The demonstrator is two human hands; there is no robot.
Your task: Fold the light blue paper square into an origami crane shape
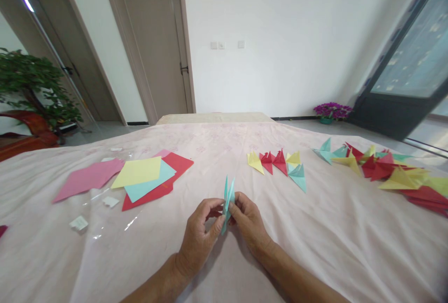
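Note:
Between my two hands, a little above the cloth, is a folded light-blue origami paper [229,195] with narrow points sticking up. My left hand [201,228] pinches its left side with thumb and fingers. From the other side, my right hand [249,219] grips it, the thumb pressed on the paper. The lower folds are partly hidden by my fingers. Beyond my right hand stands a row of small folded paper cranes in yellow, red [280,162] and light blue [297,177].
Square sheets in pink [87,179], yellow [136,172], blue and red [182,165] lie at the left with clear plastic and white scraps [111,201]. A pile of folded cranes [402,178] lies at the right. A wrinkled pale pink cloth [217,146] covers the table.

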